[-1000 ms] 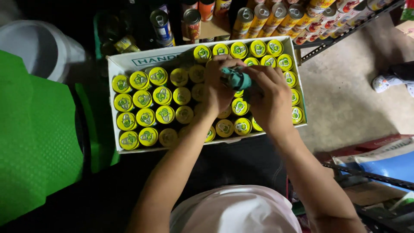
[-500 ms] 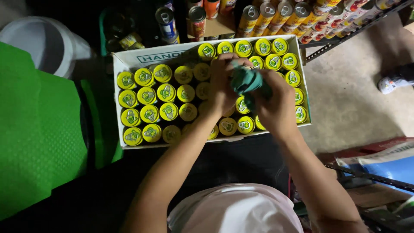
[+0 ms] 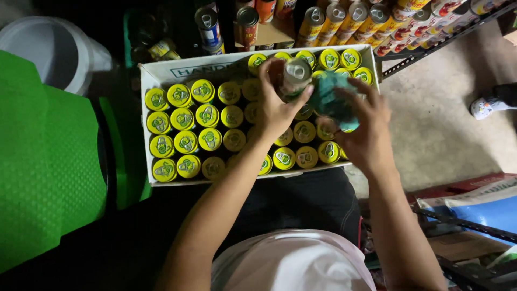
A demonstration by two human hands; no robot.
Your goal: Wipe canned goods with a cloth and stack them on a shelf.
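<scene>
Left hand (image 3: 274, 110) grips can (image 3: 295, 75), right hand (image 3: 366, 129) w/ cloth (image 3: 333, 99), above tray (image 3: 161, 73).

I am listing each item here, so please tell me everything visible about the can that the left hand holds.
The can is a slim metal drink can with a silver top and pull tab, unopened as far as it shows. The left hand holds it raised above the white cardboard tray of yellow-topped cans, its top turned toward the camera. The right hand presses a teal cloth against its side. Its body looks dark; its print is hidden.
</scene>
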